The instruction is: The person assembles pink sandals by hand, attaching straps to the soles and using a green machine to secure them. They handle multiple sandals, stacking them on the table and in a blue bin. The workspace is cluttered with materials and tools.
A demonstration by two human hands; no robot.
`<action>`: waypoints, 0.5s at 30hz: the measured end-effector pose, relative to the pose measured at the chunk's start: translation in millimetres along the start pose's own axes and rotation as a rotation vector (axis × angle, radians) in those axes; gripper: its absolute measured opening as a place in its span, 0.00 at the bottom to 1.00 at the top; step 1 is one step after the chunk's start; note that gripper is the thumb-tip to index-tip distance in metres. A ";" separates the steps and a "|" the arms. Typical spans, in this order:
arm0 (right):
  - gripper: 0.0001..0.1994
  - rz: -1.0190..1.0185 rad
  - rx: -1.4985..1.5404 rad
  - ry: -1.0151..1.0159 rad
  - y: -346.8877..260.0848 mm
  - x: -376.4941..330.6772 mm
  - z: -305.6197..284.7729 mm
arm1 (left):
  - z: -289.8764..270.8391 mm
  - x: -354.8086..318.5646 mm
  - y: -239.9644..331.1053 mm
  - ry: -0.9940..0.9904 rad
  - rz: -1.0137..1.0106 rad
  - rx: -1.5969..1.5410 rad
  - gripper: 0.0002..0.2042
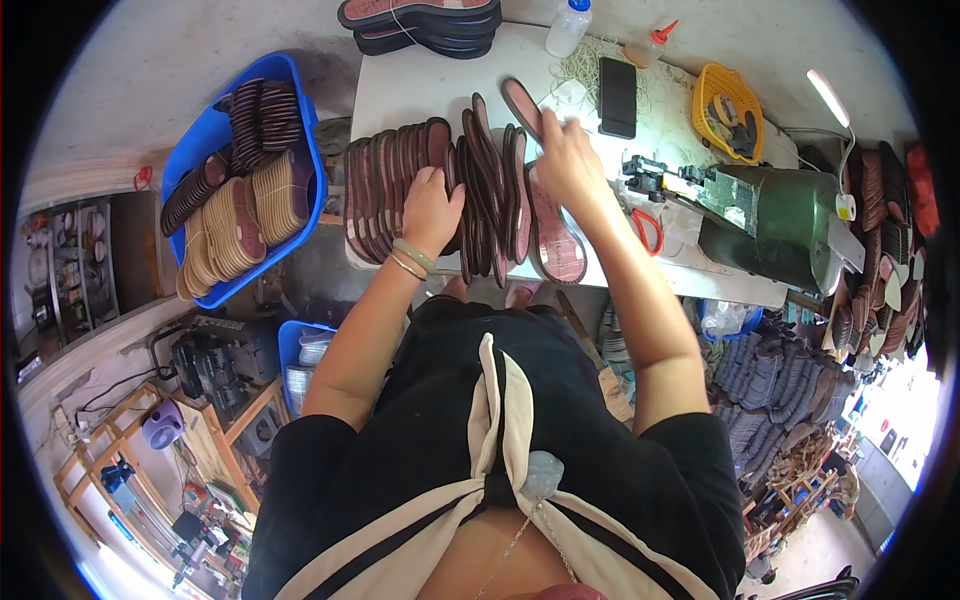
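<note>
A row of dark-edged, reddish shoe soles (385, 190) stands on edge along the white table's near left side. My left hand (433, 212) is at the right end of this row, fingers curled over a sole and thumb apart on its other side. Just to the right, a looser bunch of soles (483, 200) leans together. My right hand (570, 165) grips a single sole (522, 105), whose upper end sticks out beyond the fingers. Below that hand a reddish sole (557, 245) lies face up at the table's near edge; whether it is a separate one is hard to tell.
Tied soles (425, 30) sit at the far left of the table (420, 85). Behind my right hand lie a phone (617, 97), string, bottles and a yellow basket (727, 110). A green machine (775, 220) stands right, near red-handled scissors (648, 232). A blue crate (318, 185) of soles is left.
</note>
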State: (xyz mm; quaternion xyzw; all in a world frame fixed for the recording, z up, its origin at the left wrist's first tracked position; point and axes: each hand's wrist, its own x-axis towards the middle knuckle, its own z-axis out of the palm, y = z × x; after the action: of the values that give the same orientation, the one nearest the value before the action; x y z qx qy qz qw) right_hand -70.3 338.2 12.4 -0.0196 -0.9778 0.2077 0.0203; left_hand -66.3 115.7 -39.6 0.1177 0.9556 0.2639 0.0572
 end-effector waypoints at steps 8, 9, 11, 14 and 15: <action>0.48 0.199 0.037 -0.147 41.7 -134.8 80.8 | 5.2 13.7 4.8 -0.166 -0.221 -0.307 0.24; 0.49 0.255 0.083 -0.125 44.8 -131.3 85.2 | 9.7 17.2 -0.9 -0.177 -0.245 -0.333 0.25; 0.49 0.308 0.160 -0.068 51.7 -124.7 94.6 | 32.7 20.9 -20.5 -0.209 -0.294 -0.386 0.27; 0.50 0.268 0.743 0.036 87.1 -97.8 127.8 | 67.9 29.4 -34.0 -0.157 -0.384 -0.809 0.30; 0.48 0.504 1.258 -0.140 63.6 -82.2 93.1 | 69.7 29.0 -35.2 -0.158 -0.382 -0.899 0.30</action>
State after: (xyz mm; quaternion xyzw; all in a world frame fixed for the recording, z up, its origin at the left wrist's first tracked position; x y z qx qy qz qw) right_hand 9.3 354.6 -101.0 -0.2179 -0.6354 0.7360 -0.0843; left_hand -89.2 128.0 -118.7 -0.0762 0.7444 0.6253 0.2217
